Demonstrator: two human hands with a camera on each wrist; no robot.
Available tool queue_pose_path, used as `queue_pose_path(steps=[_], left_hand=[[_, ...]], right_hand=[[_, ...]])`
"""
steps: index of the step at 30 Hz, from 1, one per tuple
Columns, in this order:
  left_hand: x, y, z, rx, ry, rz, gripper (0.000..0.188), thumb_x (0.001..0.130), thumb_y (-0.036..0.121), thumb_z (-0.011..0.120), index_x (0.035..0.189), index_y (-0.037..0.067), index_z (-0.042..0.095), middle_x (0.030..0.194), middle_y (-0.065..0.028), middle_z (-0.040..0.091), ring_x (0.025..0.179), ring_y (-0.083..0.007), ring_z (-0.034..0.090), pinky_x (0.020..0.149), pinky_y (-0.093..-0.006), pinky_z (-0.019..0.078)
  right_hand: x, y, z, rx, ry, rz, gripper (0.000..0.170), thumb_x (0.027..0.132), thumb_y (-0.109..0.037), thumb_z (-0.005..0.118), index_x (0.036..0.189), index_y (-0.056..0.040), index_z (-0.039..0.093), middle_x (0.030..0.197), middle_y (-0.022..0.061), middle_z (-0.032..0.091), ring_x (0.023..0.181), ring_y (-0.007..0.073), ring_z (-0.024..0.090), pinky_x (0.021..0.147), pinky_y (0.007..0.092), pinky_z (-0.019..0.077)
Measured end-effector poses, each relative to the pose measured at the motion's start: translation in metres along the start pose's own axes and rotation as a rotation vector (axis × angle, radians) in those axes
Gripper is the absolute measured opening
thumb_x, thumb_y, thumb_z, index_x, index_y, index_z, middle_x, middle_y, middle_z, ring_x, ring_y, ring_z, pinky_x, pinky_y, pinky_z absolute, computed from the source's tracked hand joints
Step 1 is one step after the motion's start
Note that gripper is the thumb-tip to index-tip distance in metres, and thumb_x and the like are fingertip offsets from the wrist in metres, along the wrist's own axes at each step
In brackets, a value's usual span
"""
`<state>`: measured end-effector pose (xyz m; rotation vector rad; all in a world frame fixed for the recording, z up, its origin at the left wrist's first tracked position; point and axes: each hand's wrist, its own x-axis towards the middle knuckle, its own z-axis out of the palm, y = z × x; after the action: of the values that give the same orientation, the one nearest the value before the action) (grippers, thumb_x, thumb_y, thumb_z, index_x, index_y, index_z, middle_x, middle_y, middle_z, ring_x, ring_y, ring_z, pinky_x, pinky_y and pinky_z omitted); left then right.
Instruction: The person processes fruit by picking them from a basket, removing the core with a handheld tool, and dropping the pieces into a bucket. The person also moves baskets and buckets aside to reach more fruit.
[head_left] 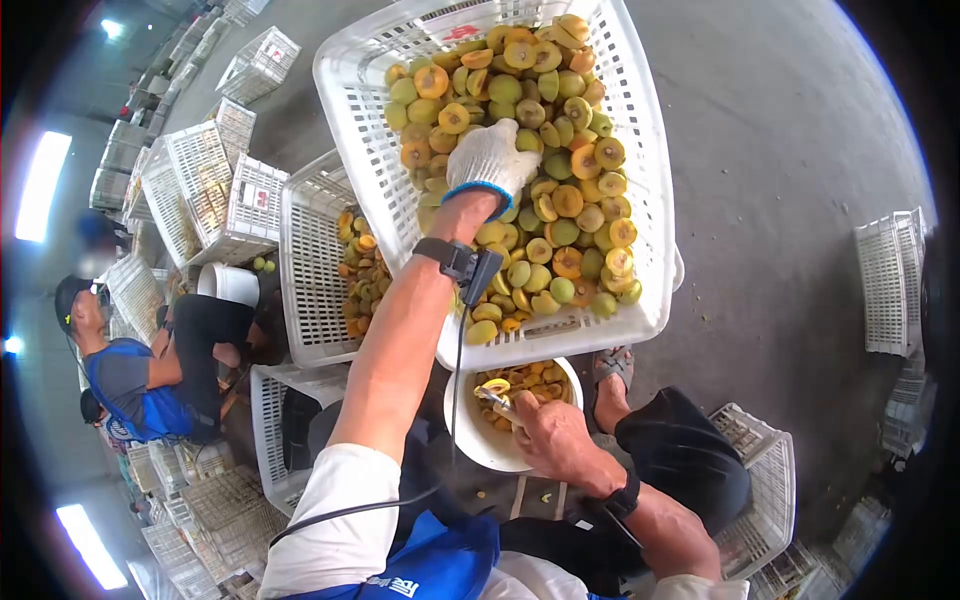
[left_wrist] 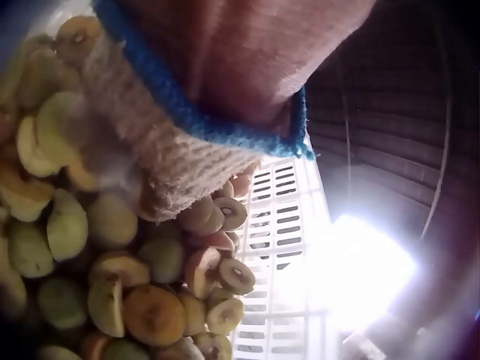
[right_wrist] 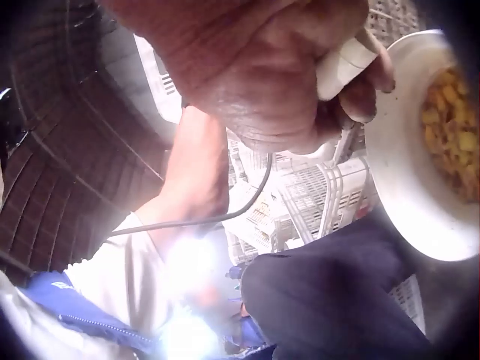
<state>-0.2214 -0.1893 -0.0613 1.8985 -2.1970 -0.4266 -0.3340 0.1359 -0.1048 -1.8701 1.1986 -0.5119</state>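
Note:
My left hand (head_left: 492,160), in a white knit glove with a blue cuff, reaches down among halved yellow-green fruits (head_left: 566,200) in a large white plastic crate (head_left: 652,215). The fruits look like apricots or plums, many with a brown hollow or stone in the cut face. Its fingertips point down and are hidden; I cannot tell whether they grip a fruit. My bare right hand (head_left: 565,440) grips a slim metal tool (head_left: 499,404) over a white bucket (head_left: 463,425). A yellow fruit piece (head_left: 494,385) shows at the tool's tip. Orange-yellow fruit pieces (right_wrist: 452,124) lie inside the bucket.
A second white crate (head_left: 315,260) with halved fruit stands left of the large one. Another person (head_left: 135,385) in a blue vest sits farther left, near stacked crates (head_left: 205,190) and a white bucket (head_left: 229,284). A black cable (head_left: 457,390) hangs from my left wrist.

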Motion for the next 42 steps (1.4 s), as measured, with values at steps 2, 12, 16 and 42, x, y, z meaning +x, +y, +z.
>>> queue_pose_path(steps=[2,12,16,42], left_hand=[[-0.008,-0.001,0.0,-0.067,-0.063,-0.087,0.06,0.082,0.043,0.076,0.125,0.002,0.067,0.107,-0.0255,0.073,0.104,-0.0415,0.07,0.092,-0.0492,0.0558],[-0.165,-0.044,-0.023,-1.801,-0.168,0.035,0.054,0.098,0.007,0.066,0.149,0.01,0.049,0.119,-0.0205,0.069,0.092,-0.0334,0.075,0.08,-0.0457,0.0649],[-0.218,-0.04,-0.026,-1.985,-0.133,-0.063,0.051,0.101,0.011,0.063,0.15,0.009,0.048,0.113,-0.0214,0.07,0.088,-0.0327,0.075,0.074,-0.0481,0.0654],[-0.3,-0.037,-0.023,-1.432,-0.025,0.023,0.064,0.088,-0.008,0.069,0.148,0.004,0.049,0.135,-0.0134,0.065,0.125,-0.0236,0.064,0.105,-0.0367,0.053]], right_hand=[[0.002,-0.002,-0.007,0.003,0.005,0.022,0.03,0.082,-0.011,0.07,0.101,-0.0011,0.05,0.069,0.0236,0.061,0.071,0.047,0.065,0.062,0.0549,0.0512],[0.013,-0.042,-0.055,0.134,0.126,0.026,0.038,0.095,-0.024,0.073,0.126,-0.0051,0.065,0.101,0.018,0.07,0.095,0.038,0.071,0.081,0.0442,0.0539],[0.014,-0.039,-0.035,0.135,0.095,-0.021,0.038,0.089,-0.012,0.069,0.123,0.0005,0.057,0.089,0.0266,0.068,0.088,0.0493,0.067,0.073,0.0551,0.0524],[0.025,-0.055,-0.052,0.984,0.172,0.31,0.042,0.099,-0.03,0.073,0.121,0.0038,0.061,0.086,0.0062,0.069,0.056,0.0064,0.057,0.046,0.0226,0.047]])
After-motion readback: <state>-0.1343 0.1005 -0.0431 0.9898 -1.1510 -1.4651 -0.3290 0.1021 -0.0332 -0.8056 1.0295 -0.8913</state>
